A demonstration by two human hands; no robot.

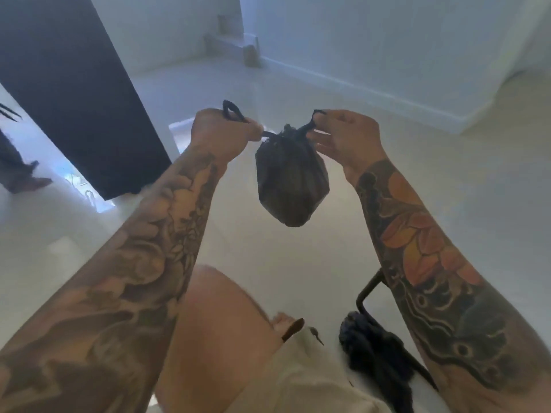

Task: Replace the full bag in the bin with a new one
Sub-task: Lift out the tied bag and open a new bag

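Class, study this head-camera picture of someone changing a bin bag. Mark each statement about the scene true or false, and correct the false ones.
1. The black bag hangs in the air between both hands. True.
2. The left hand is empty and hangs at the side. False: it grips one tie strip of the bag.
3. The right hand pinches the other tie strip at the bag's neck. True.
4. The bag rests on the floor. False: it is held up clear of the floor.
5. The bag's mouth gapes wide open. False: its top is gathered closed.
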